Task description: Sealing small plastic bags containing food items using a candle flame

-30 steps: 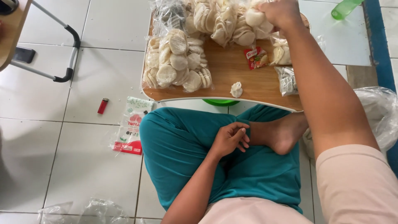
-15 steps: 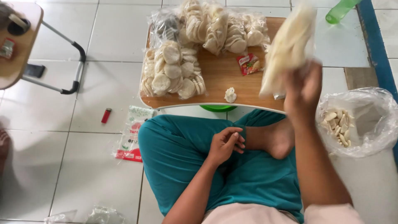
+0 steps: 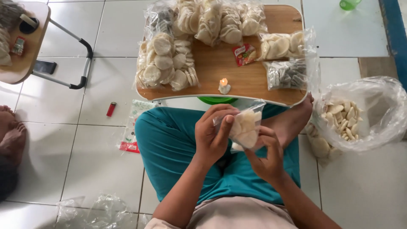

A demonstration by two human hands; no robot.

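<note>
Over my lap, in teal trousers, both hands hold one clear plastic bag of white crackers (image 3: 245, 127). My left hand (image 3: 214, 135) pinches the bag's upper left edge, thumb and fingers closed on the plastic. My right hand (image 3: 267, 154) grips it from below and on the right. Just beyond the bag a small lit candle (image 3: 224, 86) burns near the front edge of a low wooden table (image 3: 220, 65). Several filled bags of crackers (image 3: 167, 63) lie piled on that table.
A large open plastic bag of loose crackers (image 3: 358, 112) sits on the floor at my right, beside my bare foot (image 3: 296, 116). A red lighter (image 3: 111, 109) lies on the white tiles at left. A folding wooden stand (image 3: 25, 46) is at far left; another person's feet (image 3: 10, 131) show at the left edge.
My right hand took a bag of crackers from the far table, lifted it and brought it down to my lap. My left hand rose from my knee and took hold of it.
</note>
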